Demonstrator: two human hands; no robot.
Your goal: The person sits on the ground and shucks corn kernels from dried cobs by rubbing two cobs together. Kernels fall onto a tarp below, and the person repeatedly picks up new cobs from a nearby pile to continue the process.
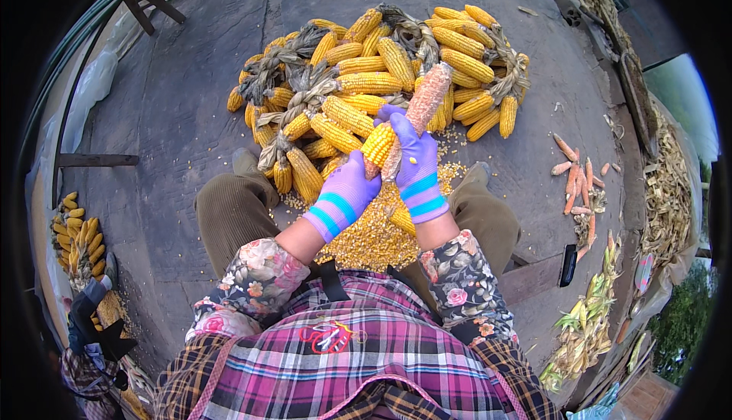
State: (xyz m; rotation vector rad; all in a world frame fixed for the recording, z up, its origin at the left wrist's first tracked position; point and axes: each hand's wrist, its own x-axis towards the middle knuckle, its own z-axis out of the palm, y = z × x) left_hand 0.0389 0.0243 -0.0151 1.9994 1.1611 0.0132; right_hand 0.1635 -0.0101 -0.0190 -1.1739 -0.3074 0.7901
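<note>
My left hand (346,191), in a purple knitted glove with blue bands, grips a partly shelled corn ear (378,144) that still carries yellow kernels at its upper end. In the matching glove, my right hand (416,154) is closed around a long bare corncob (429,97), tilted up to the right. Cob and ear press against each other between the hands. One loose kernel (413,160) clings to the right glove. Below the hands, a heap of loose kernels (366,231) lies between my legs, with a whole corn ear (402,221) on it.
Braided bunches of dried corn ears (366,82) are piled just ahead. Bare cobs (580,177) lie scattered to the right, near a dark phone-like object (568,265) and a pile of husks (589,323). At far left, another person (91,328) sits by more corn (80,237).
</note>
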